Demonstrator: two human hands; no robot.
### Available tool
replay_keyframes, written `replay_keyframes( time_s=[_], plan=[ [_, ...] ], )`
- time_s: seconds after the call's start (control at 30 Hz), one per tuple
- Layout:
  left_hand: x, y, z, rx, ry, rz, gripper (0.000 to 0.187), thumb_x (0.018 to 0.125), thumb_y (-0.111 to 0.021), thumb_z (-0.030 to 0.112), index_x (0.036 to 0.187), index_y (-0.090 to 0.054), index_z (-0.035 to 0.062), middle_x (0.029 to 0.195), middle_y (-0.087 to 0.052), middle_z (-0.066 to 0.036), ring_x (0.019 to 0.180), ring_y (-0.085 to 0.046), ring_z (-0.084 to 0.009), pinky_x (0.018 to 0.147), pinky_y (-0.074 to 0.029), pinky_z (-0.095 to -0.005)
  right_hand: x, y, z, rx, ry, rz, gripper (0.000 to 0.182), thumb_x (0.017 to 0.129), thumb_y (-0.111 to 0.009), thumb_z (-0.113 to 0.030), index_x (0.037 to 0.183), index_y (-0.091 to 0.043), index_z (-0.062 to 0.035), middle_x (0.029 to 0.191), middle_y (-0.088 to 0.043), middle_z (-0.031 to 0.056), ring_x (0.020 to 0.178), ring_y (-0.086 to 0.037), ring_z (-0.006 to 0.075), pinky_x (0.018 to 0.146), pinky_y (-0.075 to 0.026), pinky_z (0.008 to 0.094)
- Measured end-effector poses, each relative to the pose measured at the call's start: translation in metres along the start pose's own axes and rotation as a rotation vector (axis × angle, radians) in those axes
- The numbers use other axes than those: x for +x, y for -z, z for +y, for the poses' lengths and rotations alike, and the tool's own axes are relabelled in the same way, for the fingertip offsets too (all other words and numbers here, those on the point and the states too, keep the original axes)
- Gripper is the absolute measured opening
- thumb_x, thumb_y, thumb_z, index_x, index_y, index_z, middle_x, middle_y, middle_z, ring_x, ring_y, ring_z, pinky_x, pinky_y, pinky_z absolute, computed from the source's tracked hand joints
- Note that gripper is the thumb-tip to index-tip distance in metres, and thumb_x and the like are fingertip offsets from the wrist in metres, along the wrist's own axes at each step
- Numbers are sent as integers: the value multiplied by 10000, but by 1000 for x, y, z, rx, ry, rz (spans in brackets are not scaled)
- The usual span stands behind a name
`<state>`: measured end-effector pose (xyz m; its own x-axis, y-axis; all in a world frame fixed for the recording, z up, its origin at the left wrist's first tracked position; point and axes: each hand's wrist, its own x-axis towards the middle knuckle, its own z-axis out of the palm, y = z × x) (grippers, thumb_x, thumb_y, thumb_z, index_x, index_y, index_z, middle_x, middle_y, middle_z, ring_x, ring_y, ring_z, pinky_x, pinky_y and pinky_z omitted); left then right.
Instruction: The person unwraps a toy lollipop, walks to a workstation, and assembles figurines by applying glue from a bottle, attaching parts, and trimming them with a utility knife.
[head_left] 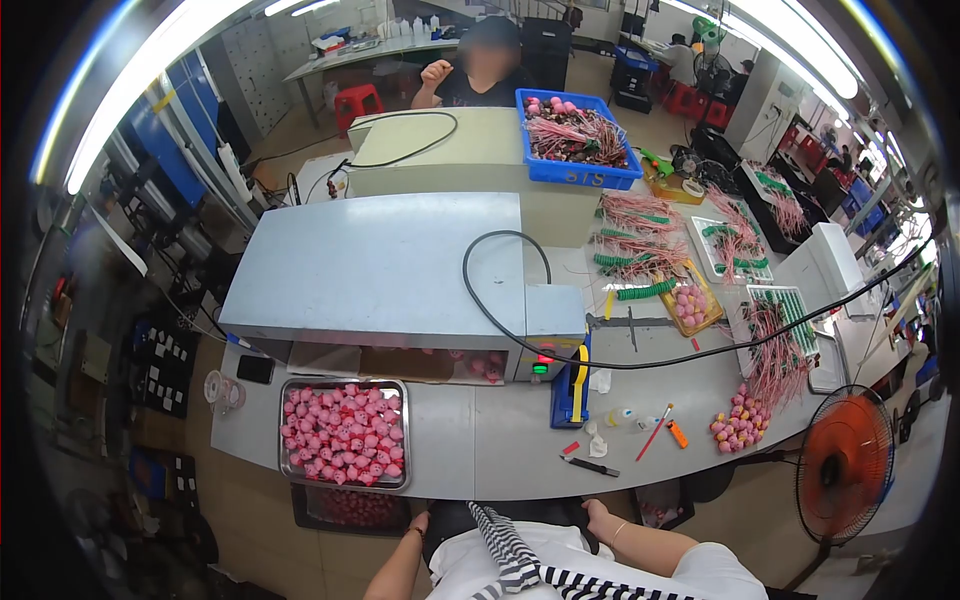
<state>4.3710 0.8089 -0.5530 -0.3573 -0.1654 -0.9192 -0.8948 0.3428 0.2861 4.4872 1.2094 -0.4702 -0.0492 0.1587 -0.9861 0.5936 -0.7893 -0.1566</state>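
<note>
My left hand [420, 522] is low beside my lap, just under the table's front edge. My right hand [596, 511] rests on the other side of my lap, also below the edge. The fingers of both are mostly hidden, so I cannot make out whether they hold anything. Nearest my left hand, on the table, is a metal tray [406, 440] full of small pink figures [345, 432]. A dark tray [310, 515] with more pink pieces sits beneath it. Closer to my right hand, a black pen-like tool [590, 466] lies on the table.
A grey box-shaped machine [370, 270] stands mid-table, with a black cable [640, 366] looping right. A tape dispenser [570, 395], an orange lighter [678, 433] and pink-yellow balls [740, 420] lie rightward. A blue crate [580, 178] holds wired parts. A fan [845, 465] stands right; a person sits opposite.
</note>
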Motion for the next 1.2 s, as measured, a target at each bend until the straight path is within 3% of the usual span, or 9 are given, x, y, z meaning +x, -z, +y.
replay_keyframes(
  time_s=[0.17,0.23,0.37,0.47,0.53,0.6,0.7,0.8,1.2],
  plan=[
    [102,-2,-39,101,-58,90,343,787,-454,300,928,-614,32,816,-642,-128,695,-613,-246,679,-480,-362,17,6,6,-45,14,-6,224,759,-449,-181,878,-533,-11,922,-621,174,825,-557,326,854,-424,412],
    [117,0,-44,52,-33,-96,484,774,-477,340,1089,-555,-20,1063,-586,-196,1010,-554,-295,843,-431,-369,-15,6,3,-146,-12,-141,307,792,-475,-215,987,-542,12,1013,-604,148,920,-548,278,872,-418,370],
    [-50,7,43,-56,-27,-263,348,806,-504,324,979,-594,36,882,-631,-91,737,-597,-193,711,-475,-322,-136,-4,-17,-588,190,-403,479,837,-522,-226,1255,-429,-9,1243,-482,104,1129,-454,176,966,-342,287],
    [-55,6,53,-174,-75,-430,421,804,-511,359,1061,-570,30,984,-614,-114,881,-581,-200,808,-441,-315,-259,-41,-71,-650,431,-850,442,896,-447,-203,1279,-379,8,1272,-447,96,1198,-392,179,1017,-286,308],
    [6,1,38,-266,-70,-450,495,812,-496,417,1112,-542,26,1073,-576,-130,975,-538,-215,875,-393,-315,-330,-61,-97,-705,1027,-1141,461,931,-357,-256,1292,-345,31,1288,-428,136,1201,-397,213,1020,-268,316],
    [10,5,38,-350,-63,-455,570,820,-481,476,1163,-515,22,1163,-537,-145,1069,-496,-230,942,-345,-316,-411,-80,-120,-757,1313,-1315,776,871,-308,-574,1282,-327,84,1291,-427,185,1226,-381,255,1047,-203,379],
    [-42,0,67,-368,-258,-390,764,812,-416,607,1257,-422,-14,1320,-396,-167,1221,-358,-250,1023,-227,-321,-482,-111,-121,-547,1221,-1956,1023,761,-248,-742,1266,-302,146,1295,-344,317,1272,-287,354,1053,-160,434],
    [41,11,36,-24,-203,40,866,791,-413,654,1252,-388,-79,1307,-396,-193,1198,-388,-275,964,-331,-362,-518,-121,-104,-540,1114,-1946,870,836,-290,-648,1196,-394,137,1215,-452,275,1136,-460,347,958,-331,424],
    [-3,-17,43,34,-336,45,872,826,-287,652,1147,-464,-138,1182,-513,-216,1109,-486,-235,938,-348,-312,-525,-109,-102,-674,785,-2182,817,862,-307,-578,1167,-404,173,1164,-474,303,1083,-494,358,917,-377,406]
  ],
)
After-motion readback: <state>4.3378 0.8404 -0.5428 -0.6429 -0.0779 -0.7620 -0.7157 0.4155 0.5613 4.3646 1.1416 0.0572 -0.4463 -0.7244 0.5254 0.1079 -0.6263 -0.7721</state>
